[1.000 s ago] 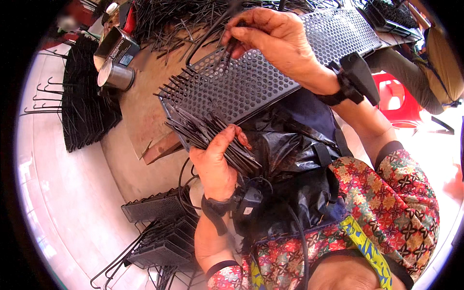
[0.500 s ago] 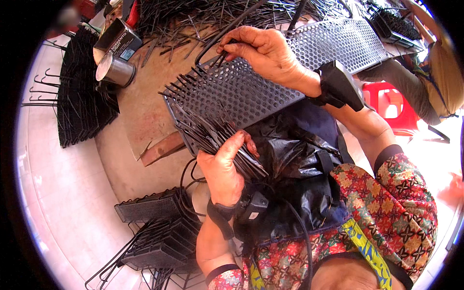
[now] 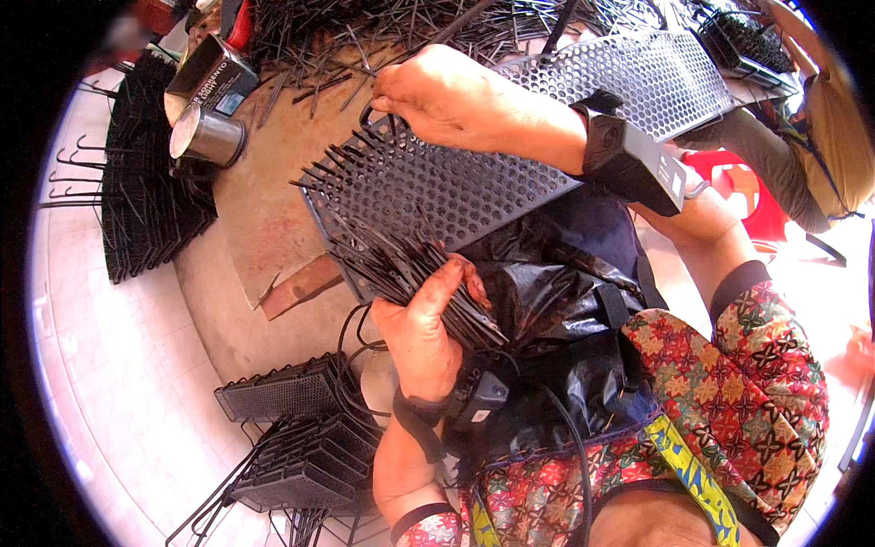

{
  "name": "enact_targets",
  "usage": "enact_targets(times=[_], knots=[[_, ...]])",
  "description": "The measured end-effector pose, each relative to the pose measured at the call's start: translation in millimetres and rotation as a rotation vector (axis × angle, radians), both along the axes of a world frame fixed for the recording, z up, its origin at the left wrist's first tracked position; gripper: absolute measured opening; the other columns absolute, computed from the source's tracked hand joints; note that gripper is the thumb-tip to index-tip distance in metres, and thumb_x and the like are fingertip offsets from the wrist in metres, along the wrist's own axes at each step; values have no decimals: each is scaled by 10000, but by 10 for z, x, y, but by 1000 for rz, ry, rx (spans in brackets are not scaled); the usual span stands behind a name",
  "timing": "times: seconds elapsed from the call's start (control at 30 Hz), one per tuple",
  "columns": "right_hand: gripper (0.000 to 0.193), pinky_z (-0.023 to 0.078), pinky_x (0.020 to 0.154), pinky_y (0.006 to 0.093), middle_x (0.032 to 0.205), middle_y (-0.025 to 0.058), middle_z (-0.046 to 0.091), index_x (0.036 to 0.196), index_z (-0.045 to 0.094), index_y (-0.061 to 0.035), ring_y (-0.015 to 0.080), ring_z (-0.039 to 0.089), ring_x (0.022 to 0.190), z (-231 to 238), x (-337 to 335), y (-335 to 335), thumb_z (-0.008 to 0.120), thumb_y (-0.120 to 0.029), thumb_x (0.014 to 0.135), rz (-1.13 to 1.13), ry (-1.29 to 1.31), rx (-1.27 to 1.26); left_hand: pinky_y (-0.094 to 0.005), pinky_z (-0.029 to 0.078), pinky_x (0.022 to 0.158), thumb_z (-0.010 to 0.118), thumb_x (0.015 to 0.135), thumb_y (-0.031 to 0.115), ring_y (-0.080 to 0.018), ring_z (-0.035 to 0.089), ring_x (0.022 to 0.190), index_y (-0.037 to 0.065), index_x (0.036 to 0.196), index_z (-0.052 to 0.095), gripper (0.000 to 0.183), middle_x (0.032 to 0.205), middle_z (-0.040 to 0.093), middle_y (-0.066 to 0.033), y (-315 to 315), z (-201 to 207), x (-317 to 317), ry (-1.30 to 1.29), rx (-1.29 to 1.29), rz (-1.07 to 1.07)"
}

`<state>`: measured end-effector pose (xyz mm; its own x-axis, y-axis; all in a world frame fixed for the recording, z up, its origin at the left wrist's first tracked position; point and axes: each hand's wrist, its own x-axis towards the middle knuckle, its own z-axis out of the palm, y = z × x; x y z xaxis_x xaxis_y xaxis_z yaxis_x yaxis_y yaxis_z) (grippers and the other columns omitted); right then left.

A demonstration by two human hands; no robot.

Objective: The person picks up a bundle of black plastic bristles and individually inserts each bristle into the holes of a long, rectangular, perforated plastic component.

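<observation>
A long black perforated metal panel (image 3: 474,178) lies tilted across my lap and a wooden board. My left hand (image 3: 424,324) grips a bundle of thin black metal pins (image 3: 401,273) against the panel's near edge. My right hand (image 3: 447,96) pinches a single black pin (image 3: 387,128) at the panel's far left corner, where a row of pins (image 3: 333,169) stands in the holes. A black device is strapped to each wrist. A black plastic sheet (image 3: 556,292) covers my lap.
A heap of loose black pins (image 3: 365,36) lies at the top. A metal can (image 3: 205,137) and a small box (image 3: 205,77) stand at upper left. Stacked black racks (image 3: 141,210) sit left, more racks (image 3: 292,438) by my knee. A red stool (image 3: 747,196) is right.
My right hand has moved left and down along the panel to its pin-filled corner. The panel and left hand with the bundle sit lower in view.
</observation>
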<state>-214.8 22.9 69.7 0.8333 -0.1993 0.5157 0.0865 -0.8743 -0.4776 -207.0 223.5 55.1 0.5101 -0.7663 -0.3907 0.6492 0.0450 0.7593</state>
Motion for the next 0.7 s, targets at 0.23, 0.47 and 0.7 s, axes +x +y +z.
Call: enact_targets(times=[0.23, 0.47, 0.7], knots=[[142, 450, 607, 409, 672, 197, 534, 676, 521, 22, 354, 542, 669, 161, 53, 68, 515, -88, 587, 39, 210, -183, -285, 445, 462, 564, 711, 23, -194, 536, 548, -74, 851, 494, 184, 677, 550, -130, -3, 1, -3, 6, 2, -9], [150, 431, 469, 377, 528, 178, 496, 650, 527, 22, 351, 523, 535, 37, -79, 142, 543, -123, 687, -139, 37, -138, -281, 442, 457, 559, 702, 21, -194, 536, 548, -63, 861, 497, 191, 685, 552, -125, -25, -13, -6, -33, 1, 11], [200, 425, 437, 199, 578, 54, 557, 866, 564, 49, 82, 519, 481, 145, -554, 564, 594, -119, 762, 56, 339, 1129, -280, 444, 453, 566, 680, 37, -191, 538, 535, -56, 859, 509, 210, 683, 557, -120, -52, -1, -3, -61, -52, -16]])
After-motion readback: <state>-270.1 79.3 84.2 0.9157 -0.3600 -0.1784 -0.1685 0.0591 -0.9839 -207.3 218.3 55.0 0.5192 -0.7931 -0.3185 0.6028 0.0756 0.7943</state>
